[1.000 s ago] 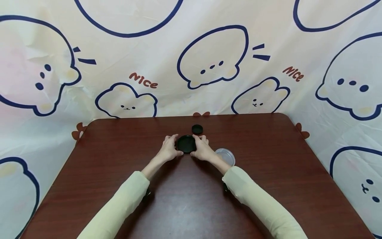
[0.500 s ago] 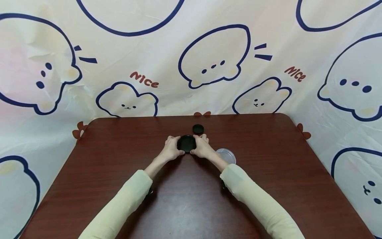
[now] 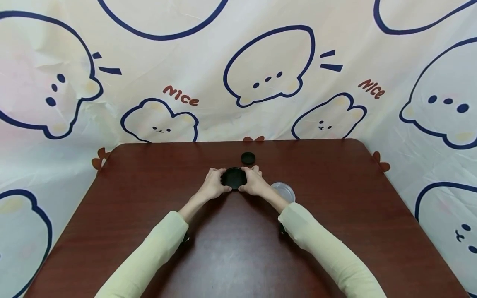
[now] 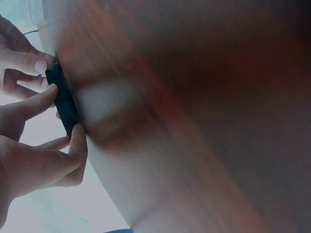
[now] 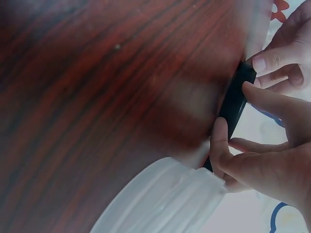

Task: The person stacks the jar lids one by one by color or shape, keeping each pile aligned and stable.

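Note:
A shallow round black dish is near the far side of the table, between both hands. My left hand grips its left edge, and my right hand grips the opposite edge. Seen edge-on, the black dish appears as a thin dark band in the left wrist view, with thumb and fingers pinching it. The right wrist view likewise has fingertips of both hands on the rim of the dish. Whether its underside touches the table cannot be told.
A smaller round black piece lies just behind the dish. To the right, partly behind my right forearm, is a clear plastic round container; its ribbed wall shows up close in the right wrist view. A printed cloth hangs behind the brown table.
The head view has tilted slightly. Both hands keep hold of the dish, which stays in nearly the same place.

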The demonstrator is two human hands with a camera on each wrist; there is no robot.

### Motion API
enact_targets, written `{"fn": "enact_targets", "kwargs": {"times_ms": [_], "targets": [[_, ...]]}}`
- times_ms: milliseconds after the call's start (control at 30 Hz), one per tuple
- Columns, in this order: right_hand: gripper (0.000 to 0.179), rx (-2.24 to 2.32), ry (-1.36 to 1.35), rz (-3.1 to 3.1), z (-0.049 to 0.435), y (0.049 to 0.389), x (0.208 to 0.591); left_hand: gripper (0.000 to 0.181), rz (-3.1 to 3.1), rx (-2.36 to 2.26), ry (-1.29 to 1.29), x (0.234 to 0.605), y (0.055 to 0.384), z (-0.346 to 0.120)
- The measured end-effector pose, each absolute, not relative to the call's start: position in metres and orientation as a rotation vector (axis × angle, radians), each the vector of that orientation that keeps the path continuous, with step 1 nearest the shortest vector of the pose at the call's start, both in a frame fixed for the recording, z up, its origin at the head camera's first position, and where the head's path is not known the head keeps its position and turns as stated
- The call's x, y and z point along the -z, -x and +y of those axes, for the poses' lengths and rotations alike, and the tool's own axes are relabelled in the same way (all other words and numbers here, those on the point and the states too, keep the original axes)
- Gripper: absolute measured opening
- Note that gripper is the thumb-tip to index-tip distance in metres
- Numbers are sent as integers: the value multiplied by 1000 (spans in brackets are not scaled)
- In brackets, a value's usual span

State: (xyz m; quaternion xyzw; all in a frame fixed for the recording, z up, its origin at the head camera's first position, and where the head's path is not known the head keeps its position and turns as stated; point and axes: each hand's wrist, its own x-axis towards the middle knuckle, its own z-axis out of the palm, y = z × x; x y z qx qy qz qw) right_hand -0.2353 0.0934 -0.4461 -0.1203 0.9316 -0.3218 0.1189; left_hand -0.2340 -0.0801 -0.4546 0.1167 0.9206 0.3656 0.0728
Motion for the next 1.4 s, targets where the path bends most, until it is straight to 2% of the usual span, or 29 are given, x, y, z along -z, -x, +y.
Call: {"fn": "enact_targets", "kwargs": {"times_ms": [733, 967, 1400], "targets": [[68, 1042, 431, 2700, 104, 212, 440, 66, 2722, -1220, -376, 450, 203, -90], [66, 1201, 389, 2620, 108, 204, 440, 76, 2725, -1291, -398, 451, 194, -91], [68, 1241, 404, 2546, 111, 184, 448, 69, 2636, -1254, -375, 451, 183, -96]]}}
